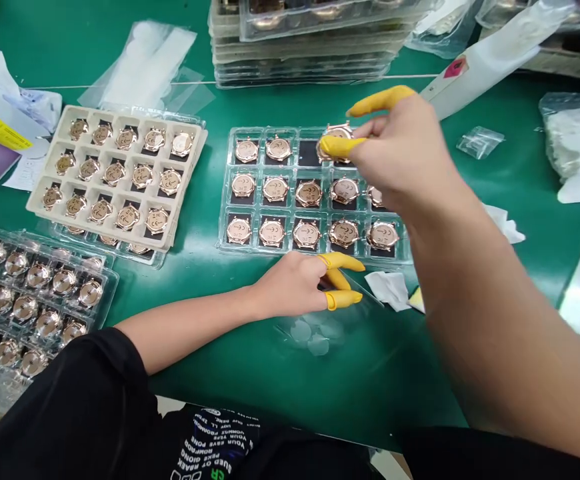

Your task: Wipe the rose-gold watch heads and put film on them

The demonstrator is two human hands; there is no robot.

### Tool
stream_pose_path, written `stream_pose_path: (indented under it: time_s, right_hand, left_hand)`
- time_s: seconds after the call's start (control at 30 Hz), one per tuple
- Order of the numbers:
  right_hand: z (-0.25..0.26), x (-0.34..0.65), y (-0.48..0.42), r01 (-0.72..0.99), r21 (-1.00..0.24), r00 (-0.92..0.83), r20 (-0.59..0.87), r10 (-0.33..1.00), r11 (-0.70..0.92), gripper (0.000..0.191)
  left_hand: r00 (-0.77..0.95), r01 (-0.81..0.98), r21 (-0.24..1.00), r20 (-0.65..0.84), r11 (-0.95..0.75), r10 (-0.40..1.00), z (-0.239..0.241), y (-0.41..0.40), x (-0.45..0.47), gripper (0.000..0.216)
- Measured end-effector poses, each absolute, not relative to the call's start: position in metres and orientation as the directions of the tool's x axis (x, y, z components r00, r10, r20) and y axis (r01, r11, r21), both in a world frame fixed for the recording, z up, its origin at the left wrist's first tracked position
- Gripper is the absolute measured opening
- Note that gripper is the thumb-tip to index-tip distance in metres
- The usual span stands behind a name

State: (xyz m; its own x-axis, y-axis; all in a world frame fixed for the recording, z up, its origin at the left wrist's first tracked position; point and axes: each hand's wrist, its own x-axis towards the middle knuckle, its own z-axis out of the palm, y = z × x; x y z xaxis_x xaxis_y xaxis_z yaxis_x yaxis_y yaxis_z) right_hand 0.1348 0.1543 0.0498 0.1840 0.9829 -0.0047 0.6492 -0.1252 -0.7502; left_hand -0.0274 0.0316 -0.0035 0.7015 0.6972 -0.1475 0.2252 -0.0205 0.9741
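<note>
My right hand (385, 133), in yellow finger cots, is at the upper right of a clear plastic tray (225, 200). Its thumb and a finger hold a rose-gold watch head (339, 133) at the tray's back row, the index finger raised apart. Beside that watch head is a vacant pocket with a dark pad (309, 152). Other watch heads (307, 234) lie back side up in the tray. Just below the front edge, my left hand (303, 283) rests with cot-covered fingers apart. A thin straight edge shows by its fingertips; what it belongs to is unclear.
Left of the clear tray stand a beige tray (45, 167) of watch heads and a stack of clear trays (113, 287). More trays (300, 63) are piled at the back. Round clear films (319, 345) and a crumpled white tissue (389, 290) lie in front.
</note>
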Motion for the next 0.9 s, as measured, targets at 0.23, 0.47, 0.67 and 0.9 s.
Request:
stream_pose_path:
  time_s: [0.23, 0.47, 0.67, 0.9]
  right_hand:
    - [0.047, 0.169, -0.012, 0.124, -0.965, 0.066, -0.224, 0.972, -0.231, 0.058]
    - [0.03, 0.152, -0.039, -0.011, -0.936, 0.117, -0.35, 0.929, -0.351, 0.054]
    - [0.027, 0.177, -0.049, 0.346, -0.921, 0.343, -0.056, 0.938, -0.181, 0.035]
    - [0.0, 0.188, -0.055, 0.822, -0.538, 0.358, 0.231, 0.905, -0.188, 0.021]
  left_hand:
    - [0.643, 0.073, 0.99, -0.136, 0.117, 0.754, -0.006, 0.029, -0.027, 0.076]
    - [0.659, 0.092, 0.994, -0.021, -0.052, 0.752, -0.006, 0.031, -0.03, 0.053]
    - [0.608, 0.091, 0.996, -0.055, 0.0, 0.792, -0.003, 0.034, -0.028, 0.051]
    - [0.538, 0.125, 0.989, -0.133, 0.078, 0.832, -0.004, 0.033, -0.026, 0.053]
